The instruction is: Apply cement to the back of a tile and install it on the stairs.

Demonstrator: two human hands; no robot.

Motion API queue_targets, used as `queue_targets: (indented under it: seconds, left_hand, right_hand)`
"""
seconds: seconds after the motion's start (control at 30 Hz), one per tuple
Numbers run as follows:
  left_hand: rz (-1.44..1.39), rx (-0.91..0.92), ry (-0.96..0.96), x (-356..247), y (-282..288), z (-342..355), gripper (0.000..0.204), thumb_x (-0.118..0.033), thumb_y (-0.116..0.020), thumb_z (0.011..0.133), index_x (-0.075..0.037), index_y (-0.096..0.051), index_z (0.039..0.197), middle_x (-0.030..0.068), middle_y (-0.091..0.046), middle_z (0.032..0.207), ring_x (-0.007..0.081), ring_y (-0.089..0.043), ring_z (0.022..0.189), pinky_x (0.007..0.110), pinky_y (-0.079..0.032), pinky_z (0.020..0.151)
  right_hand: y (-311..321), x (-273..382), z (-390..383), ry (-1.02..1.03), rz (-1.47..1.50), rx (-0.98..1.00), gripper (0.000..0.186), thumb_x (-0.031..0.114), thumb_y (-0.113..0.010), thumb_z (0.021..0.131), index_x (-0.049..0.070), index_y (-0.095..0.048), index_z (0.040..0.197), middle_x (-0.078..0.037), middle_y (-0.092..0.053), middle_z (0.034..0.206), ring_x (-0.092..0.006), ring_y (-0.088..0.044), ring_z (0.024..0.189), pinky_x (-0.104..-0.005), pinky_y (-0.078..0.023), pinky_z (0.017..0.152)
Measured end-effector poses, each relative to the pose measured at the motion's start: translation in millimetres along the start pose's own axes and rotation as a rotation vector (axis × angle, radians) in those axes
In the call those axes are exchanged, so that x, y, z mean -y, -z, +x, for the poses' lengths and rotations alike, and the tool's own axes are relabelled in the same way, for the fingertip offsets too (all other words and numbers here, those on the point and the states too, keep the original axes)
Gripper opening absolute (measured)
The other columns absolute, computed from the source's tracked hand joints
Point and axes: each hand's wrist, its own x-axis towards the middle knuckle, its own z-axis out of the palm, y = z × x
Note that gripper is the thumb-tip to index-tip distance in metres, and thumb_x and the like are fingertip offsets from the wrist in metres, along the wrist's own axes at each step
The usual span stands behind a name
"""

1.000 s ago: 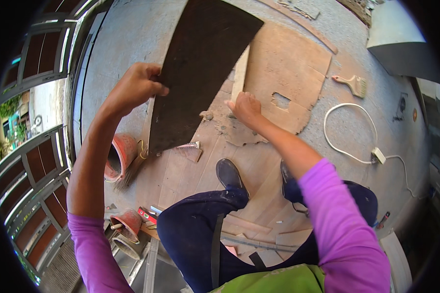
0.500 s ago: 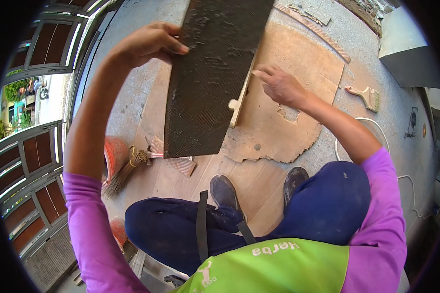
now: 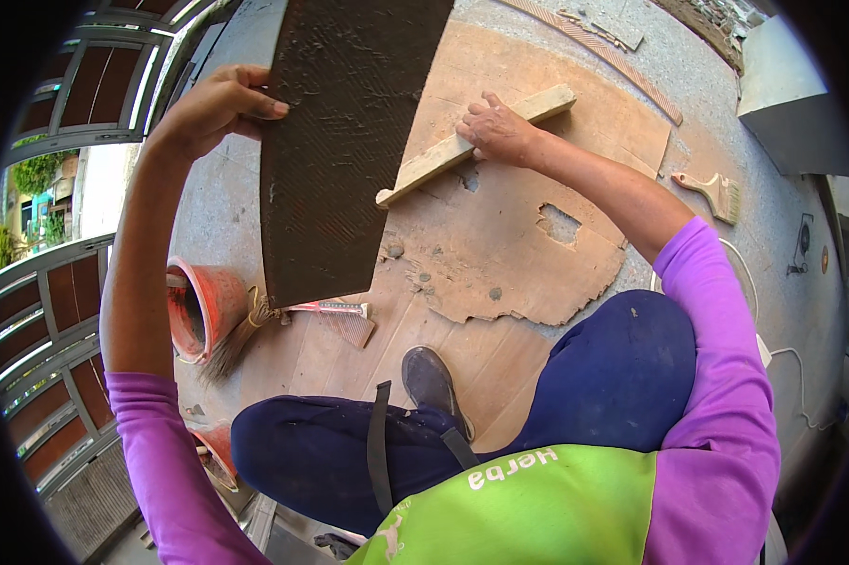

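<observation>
My left hand point(image 3: 225, 105) grips the left edge of a long tile point(image 3: 344, 160), thumb on the face toward me. That face is coated with dark, wet-looking mortar with fine ridges in places. The tile is held raised and its far end runs out of the picture. To the right, my right hand point(image 3: 498, 130) is closed round the middle of a pale wooden batten point(image 3: 424, 172), which slants over a worn brown board point(image 3: 528, 226) with ragged edges and holes. The batten's near end lies close to the tile's right edge.
An orange-red bucket point(image 3: 222, 306) lies tipped at the left, beside a straw hand brush point(image 3: 231, 350) and tile offcuts point(image 3: 349, 327). A paintbrush point(image 3: 716, 196) and a white cable point(image 3: 796, 381) lie at the right. Wood-look tiles point(image 3: 500, 363) cover the floor by my shoe.
The tile has moved left with my left hand. My right hand, earlier apart with fingers extended beside the tile, now grips the batten, which has swung to a slant and come out from behind the tile.
</observation>
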Motion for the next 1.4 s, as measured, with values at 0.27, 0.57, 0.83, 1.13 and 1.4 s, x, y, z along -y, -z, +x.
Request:
queue_targets:
  seconds: [0.27,0.57,0.83,1.13,1.4]
  left_hand:
    - [0.103,0.149,-0.014,-5,-39,57,0.02,-0.013,-0.07,0.079,-0.001,-0.068,0.096,0.0038,-0.067,0.081,0.0135,-0.068,0.077,0.036,-0.061,0.078]
    - [0.005,0.222,-0.064,-13,-85,138,0.01,-0.016,-0.071,0.084,-0.012,-0.063,0.079,-0.0044,-0.056,0.072,0.0076,-0.056,0.066,0.028,-0.054,0.065]
    - [-0.176,0.144,-0.005,47,-112,202,0.027,-0.024,-0.067,0.093,-0.005,-0.069,0.113,0.0036,-0.07,0.1,0.0122,-0.062,0.092,0.033,-0.049,0.087]
    - [-0.379,0.219,-0.024,71,-142,221,0.028,-0.022,-0.062,0.098,-0.005,-0.064,0.12,0.0007,-0.065,0.103,0.0103,-0.057,0.092,0.028,-0.043,0.083]
    - [-0.569,0.388,0.13,93,-158,284,0.01,-0.012,-0.059,0.095,-0.009,-0.063,0.103,0.0007,-0.056,0.073,0.0131,-0.051,0.056,0.026,-0.041,0.049]
  right_hand:
    - [30,60,-65,-0.397,0.922,0.15,0.061,0.037,-0.072,0.088,0.006,-0.057,0.138,-0.015,-0.061,0.132,-0.0246,-0.05,0.129,-0.046,-0.041,0.109]
    - [-15,108,-79,-0.43,2.014,0.027,0.07,0.028,-0.074,0.089,-0.007,-0.045,0.143,-0.017,-0.05,0.141,-0.0224,-0.051,0.123,-0.0372,-0.043,0.104]
    - [-26,118,-75,-0.687,2.186,-0.208,0.051,0.024,-0.071,0.092,-0.003,-0.056,0.132,-0.01,-0.061,0.122,-0.0156,-0.055,0.11,-0.0309,-0.046,0.093]
    - [-31,120,-80,-0.772,2.171,-0.23,0.037,0.018,-0.072,0.092,-0.003,-0.063,0.12,-0.005,-0.063,0.109,-0.0112,-0.055,0.095,-0.0282,-0.045,0.091]
    - [-26,116,-63,-0.741,2.252,-0.204,0.05,0.017,-0.072,0.091,-0.007,-0.057,0.132,-0.007,-0.063,0.115,-0.0125,-0.056,0.101,-0.0289,-0.045,0.093]
